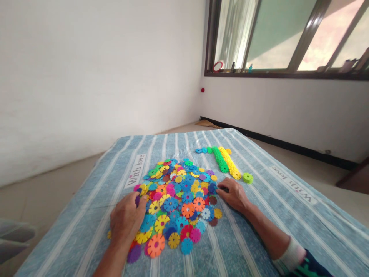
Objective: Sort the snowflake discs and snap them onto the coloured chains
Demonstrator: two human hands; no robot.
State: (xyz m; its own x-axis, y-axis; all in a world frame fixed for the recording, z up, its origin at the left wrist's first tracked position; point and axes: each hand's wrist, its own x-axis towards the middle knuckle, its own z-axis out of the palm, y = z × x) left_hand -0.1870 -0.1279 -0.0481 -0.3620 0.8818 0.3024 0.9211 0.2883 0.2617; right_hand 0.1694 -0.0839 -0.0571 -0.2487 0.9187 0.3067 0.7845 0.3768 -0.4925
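A heap of slotted plastic snowflake discs (188, 197) in many colours lies on the striped cloth. At its left edge is my left hand (128, 213), fingers curled, with a purple snowflake disc (137, 201) between thumb and forefinger. My right hand (235, 195) rests at the right edge, thumb and fingertips drawn together on a blue snowflake disc (212, 187). Beyond the heap lie a green stack of discs (220, 159) and a yellow stack (230, 163), both on their sides. Nearer my right hand sits a short light-green stack (247, 177).
Blue discs (201, 150) lie in a short row left of the green stack. The blue-and-white striped cloth (86, 234) covers the table. A white wall (100, 65) stands behind it. Small items, including a red-rimmed mirror (218, 66), line the windowsill.
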